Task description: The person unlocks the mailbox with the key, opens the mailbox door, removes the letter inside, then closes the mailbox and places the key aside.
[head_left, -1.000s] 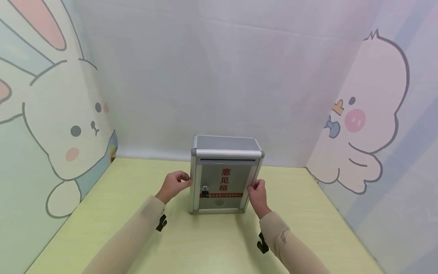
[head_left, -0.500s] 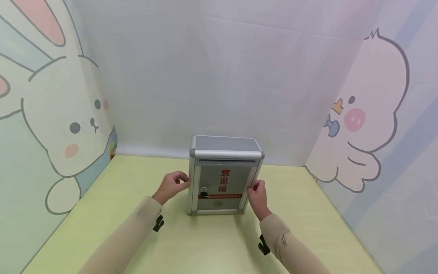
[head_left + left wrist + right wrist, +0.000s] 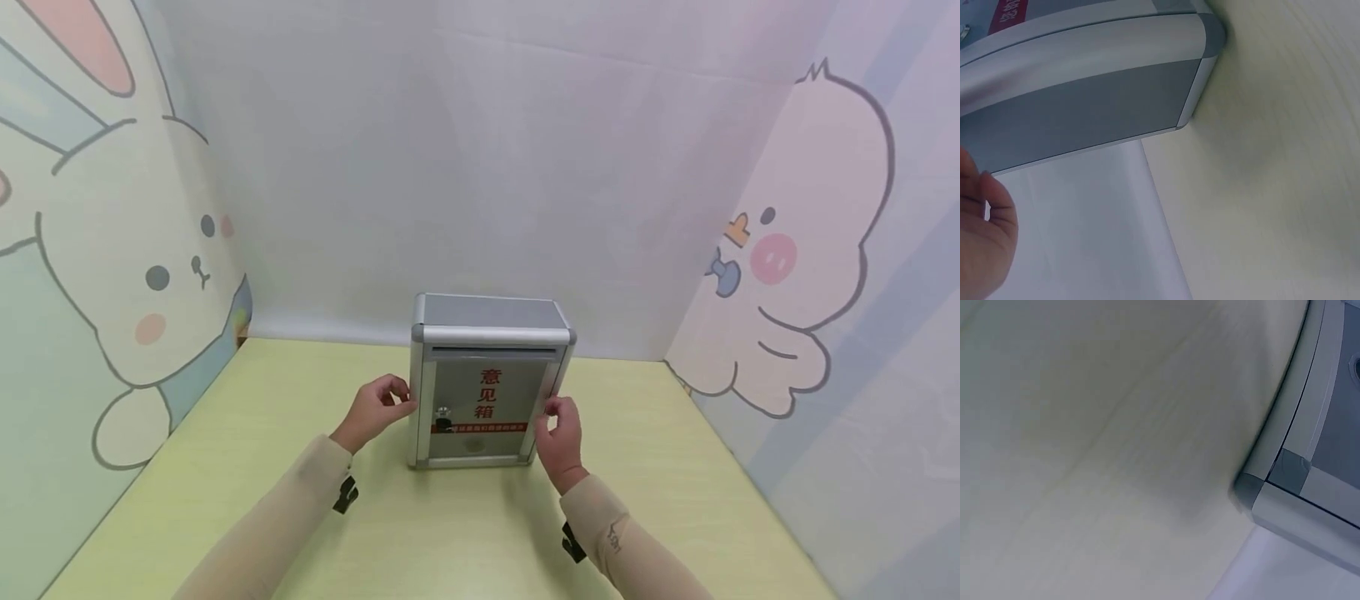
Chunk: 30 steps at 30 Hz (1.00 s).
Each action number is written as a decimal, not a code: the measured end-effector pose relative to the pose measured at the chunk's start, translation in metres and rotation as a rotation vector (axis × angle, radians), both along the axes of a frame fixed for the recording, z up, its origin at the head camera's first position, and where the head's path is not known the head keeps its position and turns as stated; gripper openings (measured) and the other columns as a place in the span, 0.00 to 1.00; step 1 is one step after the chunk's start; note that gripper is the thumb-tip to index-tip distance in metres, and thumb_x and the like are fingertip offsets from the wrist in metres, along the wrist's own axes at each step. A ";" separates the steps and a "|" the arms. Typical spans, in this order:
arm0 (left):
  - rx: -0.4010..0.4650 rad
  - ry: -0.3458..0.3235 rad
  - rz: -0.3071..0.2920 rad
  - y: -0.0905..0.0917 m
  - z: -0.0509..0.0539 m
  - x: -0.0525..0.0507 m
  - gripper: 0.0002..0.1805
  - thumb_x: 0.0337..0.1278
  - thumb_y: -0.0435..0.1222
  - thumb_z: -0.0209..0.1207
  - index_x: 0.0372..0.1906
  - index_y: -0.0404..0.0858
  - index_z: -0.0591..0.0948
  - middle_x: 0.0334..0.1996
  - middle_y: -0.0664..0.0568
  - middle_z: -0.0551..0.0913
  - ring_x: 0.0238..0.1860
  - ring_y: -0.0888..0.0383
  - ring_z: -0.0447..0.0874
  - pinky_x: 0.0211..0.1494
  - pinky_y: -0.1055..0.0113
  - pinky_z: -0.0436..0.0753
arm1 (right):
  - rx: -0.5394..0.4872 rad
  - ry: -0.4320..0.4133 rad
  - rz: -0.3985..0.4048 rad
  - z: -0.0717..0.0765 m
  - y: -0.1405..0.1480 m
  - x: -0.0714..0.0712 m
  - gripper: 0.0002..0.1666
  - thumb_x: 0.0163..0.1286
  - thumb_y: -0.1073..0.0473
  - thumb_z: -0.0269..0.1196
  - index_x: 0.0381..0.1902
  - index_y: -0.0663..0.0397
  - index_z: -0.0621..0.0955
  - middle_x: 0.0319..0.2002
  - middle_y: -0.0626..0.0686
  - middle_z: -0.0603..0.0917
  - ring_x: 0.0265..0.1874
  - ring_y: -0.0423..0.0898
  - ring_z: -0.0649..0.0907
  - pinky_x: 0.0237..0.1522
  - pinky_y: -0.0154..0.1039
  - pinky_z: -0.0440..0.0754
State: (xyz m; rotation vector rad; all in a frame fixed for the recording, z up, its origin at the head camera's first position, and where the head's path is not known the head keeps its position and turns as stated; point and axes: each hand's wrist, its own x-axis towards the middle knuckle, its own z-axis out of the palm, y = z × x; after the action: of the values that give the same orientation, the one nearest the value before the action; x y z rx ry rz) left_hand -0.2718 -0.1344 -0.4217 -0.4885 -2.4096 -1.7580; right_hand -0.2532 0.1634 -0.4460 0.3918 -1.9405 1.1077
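A grey metal suggestion box with silver edges and red lettering stands upright on the table in the head view. A lock with a small black-topped key sits at its door's left edge. My left hand is at the box's left side, thumb and bent fingertips at the side panel. In the left wrist view the left hand shows beside that panel. At the right front edge is my right hand, thumb and forefinger apart in a loose curve. The right wrist view shows the box's corner, not the hand.
The box stands on a pale yellow-green table, near a white back curtain. Side walls carry a printed rabbit and a printed chick.
My right thumb and forefinger have parted a little at the box's right edge. The left hand keeps its place on the box. The whole scene shifts slightly left in the head view.
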 end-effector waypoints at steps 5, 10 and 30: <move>-0.004 -0.017 -0.007 -0.001 -0.002 0.000 0.08 0.53 0.29 0.65 0.34 0.31 0.77 0.32 0.49 0.78 0.28 0.56 0.68 0.30 0.69 0.70 | 0.257 0.295 0.062 0.001 -0.012 -0.006 0.05 0.46 0.71 0.53 0.22 0.59 0.74 0.22 0.52 0.74 0.22 0.48 0.72 0.28 0.43 0.68; -0.016 -0.033 -0.005 0.000 -0.004 0.001 0.07 0.54 0.30 0.65 0.35 0.31 0.78 0.32 0.49 0.79 0.29 0.55 0.69 0.32 0.68 0.71 | 0.414 0.372 0.080 0.002 -0.025 -0.004 0.03 0.48 0.65 0.54 0.23 0.58 0.74 0.22 0.51 0.75 0.23 0.46 0.72 0.31 0.44 0.68; -0.008 -0.027 0.023 0.000 -0.011 0.004 0.06 0.54 0.29 0.64 0.35 0.31 0.79 0.33 0.49 0.80 0.29 0.57 0.70 0.32 0.69 0.72 | 0.504 0.227 0.109 0.000 -0.071 0.006 0.11 0.50 0.60 0.67 0.32 0.59 0.81 0.25 0.50 0.80 0.25 0.44 0.75 0.32 0.40 0.73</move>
State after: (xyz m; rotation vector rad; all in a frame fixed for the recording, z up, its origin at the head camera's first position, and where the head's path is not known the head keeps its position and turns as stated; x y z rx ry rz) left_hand -0.2677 -0.1348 -0.4328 -0.4384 -2.4316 -1.7571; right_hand -0.2477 0.0922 -0.4463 0.8653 -1.9928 0.5924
